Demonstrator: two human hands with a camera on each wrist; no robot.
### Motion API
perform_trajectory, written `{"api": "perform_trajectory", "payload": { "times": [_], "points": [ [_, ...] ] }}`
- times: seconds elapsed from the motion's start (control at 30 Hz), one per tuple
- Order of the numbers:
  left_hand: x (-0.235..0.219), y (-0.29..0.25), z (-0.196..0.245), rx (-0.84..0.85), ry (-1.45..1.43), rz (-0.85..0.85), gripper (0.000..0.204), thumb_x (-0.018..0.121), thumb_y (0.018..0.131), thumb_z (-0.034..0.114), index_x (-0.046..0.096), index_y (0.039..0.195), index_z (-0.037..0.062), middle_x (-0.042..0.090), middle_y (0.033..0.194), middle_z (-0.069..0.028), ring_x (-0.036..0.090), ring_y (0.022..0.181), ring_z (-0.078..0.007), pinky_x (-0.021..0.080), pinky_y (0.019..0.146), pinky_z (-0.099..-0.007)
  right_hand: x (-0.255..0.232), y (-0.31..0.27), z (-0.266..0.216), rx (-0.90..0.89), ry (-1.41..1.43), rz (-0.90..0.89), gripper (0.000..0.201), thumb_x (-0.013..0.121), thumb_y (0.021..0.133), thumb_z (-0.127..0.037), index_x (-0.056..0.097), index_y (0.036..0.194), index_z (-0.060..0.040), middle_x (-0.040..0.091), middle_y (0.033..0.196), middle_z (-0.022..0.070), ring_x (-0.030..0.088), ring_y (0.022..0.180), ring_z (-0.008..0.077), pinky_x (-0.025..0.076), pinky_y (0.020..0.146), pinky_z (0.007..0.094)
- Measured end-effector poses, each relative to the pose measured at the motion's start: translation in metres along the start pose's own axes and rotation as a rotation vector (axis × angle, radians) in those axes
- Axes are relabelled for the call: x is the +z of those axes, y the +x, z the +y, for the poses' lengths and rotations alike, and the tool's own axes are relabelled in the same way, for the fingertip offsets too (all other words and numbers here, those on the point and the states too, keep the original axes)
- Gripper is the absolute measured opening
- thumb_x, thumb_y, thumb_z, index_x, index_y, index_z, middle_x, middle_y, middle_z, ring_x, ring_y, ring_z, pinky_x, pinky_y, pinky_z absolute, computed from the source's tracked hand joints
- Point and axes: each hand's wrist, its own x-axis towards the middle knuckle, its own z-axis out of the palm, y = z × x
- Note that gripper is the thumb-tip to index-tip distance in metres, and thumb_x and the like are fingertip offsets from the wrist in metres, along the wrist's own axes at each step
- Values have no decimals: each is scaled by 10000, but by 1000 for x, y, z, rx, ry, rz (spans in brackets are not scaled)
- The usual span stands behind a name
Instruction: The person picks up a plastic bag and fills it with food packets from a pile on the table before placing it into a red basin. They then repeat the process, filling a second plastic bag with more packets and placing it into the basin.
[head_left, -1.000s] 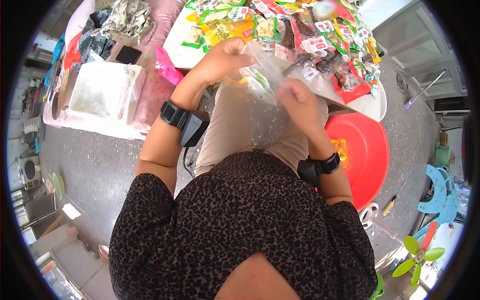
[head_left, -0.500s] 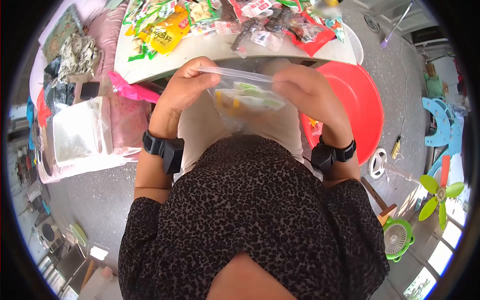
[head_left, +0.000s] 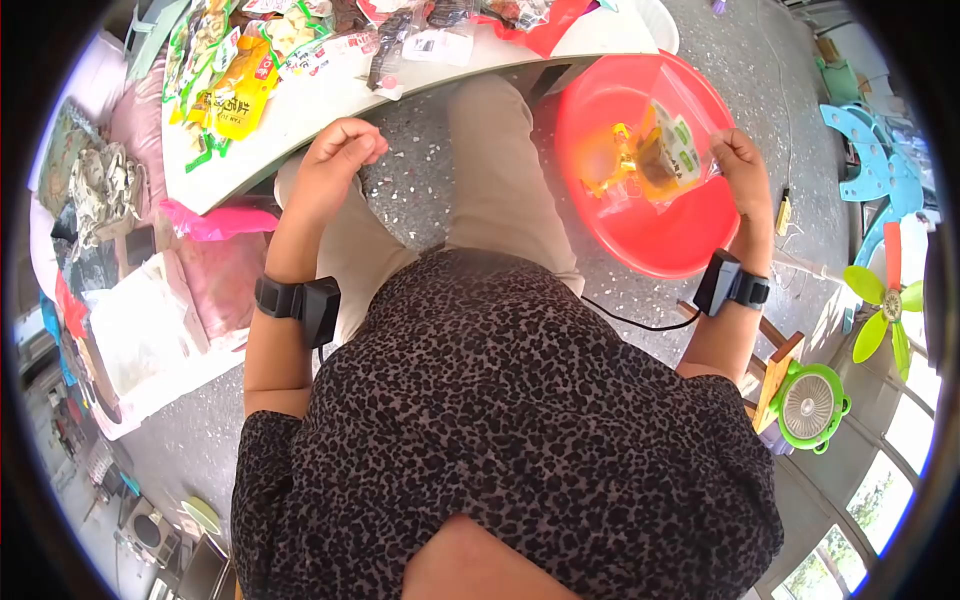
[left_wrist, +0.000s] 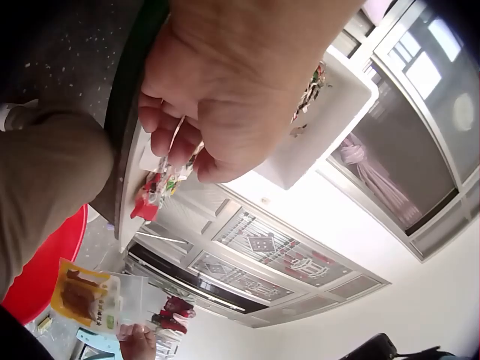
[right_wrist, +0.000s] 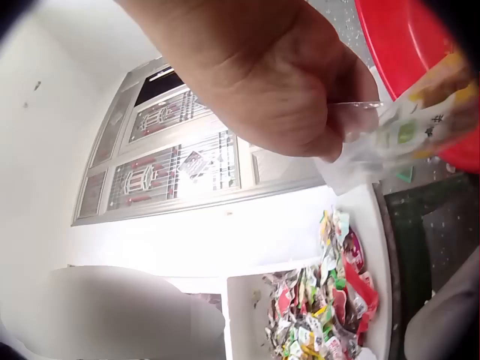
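Observation:
My right hand (head_left: 743,175) pinches the edge of a clear zip bag (head_left: 680,150) over the red basin (head_left: 690,245). A yellow and white food packet with brown contents shows through the plastic; the same packet (left_wrist: 82,296) hangs in the left wrist view. In the right wrist view my fingers grip the bag's clear edge, with the printed packet (right_wrist: 427,120) beyond. Another yellow packet (head_left: 605,175) lies inside the basin. Near the front edge of the white table (head_left: 205,180), my left hand (head_left: 340,165) holds nothing, its fingers loosely curled.
Many snack packets, among them a yellow one (head_left: 235,100), cover the table's far part. A bright pink plastic bag (head_left: 215,220) lies left of the table. To the right stand a green round fan (head_left: 810,405) and a blue plastic frame (head_left: 860,160).
My right hand has carried the zip bag from over the lap to the right, over the red basin. The left hand has let go of it and stays near the table edge.

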Motion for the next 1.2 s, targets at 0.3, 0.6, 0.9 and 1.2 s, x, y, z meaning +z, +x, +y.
{"api": "perform_trajectory", "payload": {
  "times": [0.3, 0.6, 0.9, 1.2],
  "points": [
    [-25, -29, -49, -266, 120, 164, 134, 496, 792, 146, 492, 875, 41, 523, 785, -25, 485, 733, -89, 384, 664, -209, -5, 5, 185, 426, -80, 434, 196, 510, 735, -195, 543, 748, -2, 521, 595, 52, 489, 491, 105, 402, 435, 215],
    [-34, -29, -58, -364, 32, 220, 146, 475, 801, 149, 474, 902, 43, 524, 792, -27, 502, 749, -104, 392, 680, -226, -18, 1, 248, 544, 12, 553, 129, 488, 701, -122, 483, 647, -5, 496, 578, 68, 509, 486, 176, 421, 387, 271],
    [-39, -31, -62, -400, 28, 270, 155, 485, 799, 156, 475, 914, 53, 525, 804, -23, 501, 760, -105, 392, 690, -228, -65, -27, 294, 201, -1223, 143, 135, 554, 639, -153, 525, 708, -40, 549, 636, 92, 557, 604, 240, 448, 509, 322],
    [-43, -30, -65, -393, -2, 262, 134, 485, 799, 149, 481, 904, 65, 519, 801, -18, 498, 756, -103, 394, 680, -234, -49, -32, 300, 390, -1059, 12, 221, 621, 609, -235, 579, 751, -71, 592, 686, 93, 578, 683, 245, 458, 592, 347]
  ]
}}
